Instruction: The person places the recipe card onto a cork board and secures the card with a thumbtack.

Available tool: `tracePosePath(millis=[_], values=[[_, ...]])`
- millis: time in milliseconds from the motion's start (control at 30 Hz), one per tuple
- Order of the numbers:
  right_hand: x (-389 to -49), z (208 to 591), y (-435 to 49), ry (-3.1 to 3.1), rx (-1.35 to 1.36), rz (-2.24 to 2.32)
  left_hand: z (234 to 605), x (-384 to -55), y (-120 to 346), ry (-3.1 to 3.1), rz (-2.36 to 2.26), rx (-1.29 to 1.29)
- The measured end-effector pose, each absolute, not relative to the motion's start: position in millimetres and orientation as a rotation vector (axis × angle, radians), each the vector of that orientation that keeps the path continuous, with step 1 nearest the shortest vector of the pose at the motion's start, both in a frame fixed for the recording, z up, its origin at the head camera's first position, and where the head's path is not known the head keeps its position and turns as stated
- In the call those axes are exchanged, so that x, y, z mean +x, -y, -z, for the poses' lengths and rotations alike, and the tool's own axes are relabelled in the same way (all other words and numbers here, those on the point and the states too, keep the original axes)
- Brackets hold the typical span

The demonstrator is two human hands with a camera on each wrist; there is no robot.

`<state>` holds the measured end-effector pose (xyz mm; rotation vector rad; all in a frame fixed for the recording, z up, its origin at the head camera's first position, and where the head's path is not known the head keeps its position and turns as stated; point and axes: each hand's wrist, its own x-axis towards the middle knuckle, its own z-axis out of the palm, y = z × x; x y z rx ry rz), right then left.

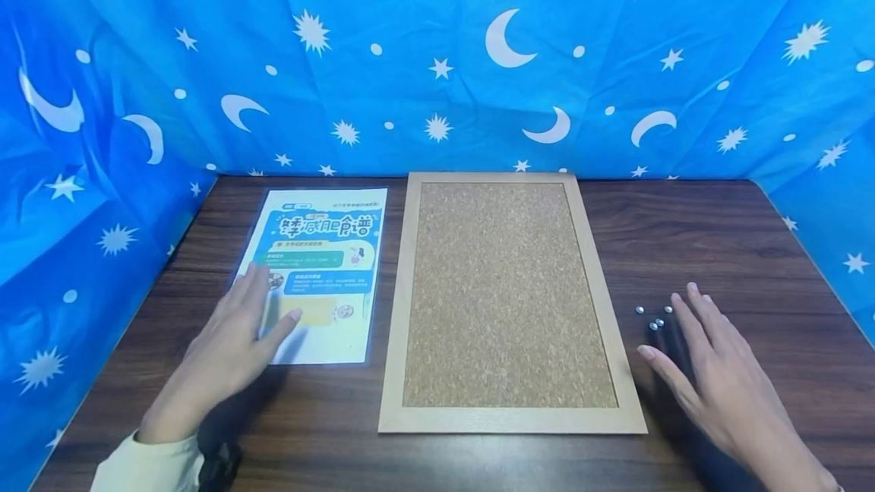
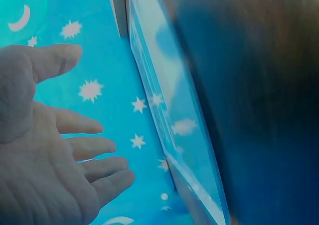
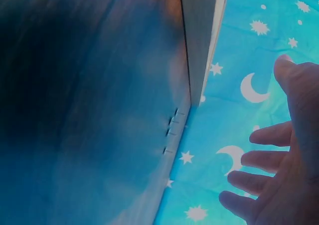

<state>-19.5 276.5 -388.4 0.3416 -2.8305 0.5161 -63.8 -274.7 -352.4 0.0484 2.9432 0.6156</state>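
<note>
The left hand [image 1: 222, 348], fingers extended, hovers above the lower left of a white-and-blue printed paper sheet [image 1: 328, 344]. The right hand [image 1: 728, 378], fingers likewise spread, hangs just beside small, round-headed silver pins [image 1: 653, 326]. A rectangular, pale-framed cork board [image 1: 509, 294] lies between sheet and pins on the dark brown wooden surface [image 1: 307, 431].

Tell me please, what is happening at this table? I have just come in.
A person holds both hands open, gripping nothing. The left hand is over the lower left part of a printed poster, and the right hand is beside four small metal thumbtacks. Between them, a wood-framed corkboard lies on the dark wood-grain table. The poster and the thumbtacks lie apart from it, on opposite sides.
</note>
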Motion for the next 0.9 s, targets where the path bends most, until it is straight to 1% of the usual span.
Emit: tracePosePath(millis=[267,433,767,900], values=[[-26.0,394.6,-285.1,2.777,0.309,-0.622,352.7,-84.7,304.6,-2.887,-0.666,-0.134],[-35.0,397.3,-290.5,2.727,0.340,-0.593,353.7,-91.0,317.5,-2.834,-0.708,-0.260],[-53.4,399.0,-301.7,2.807,0.273,-0.595,360.0,-106.2,339.6,-2.758,-0.695,-0.508],[-61.1,401.6,-308.9,2.797,0.253,-0.589,360.9,-109.4,342.6,-2.737,-0.695,-0.555]])
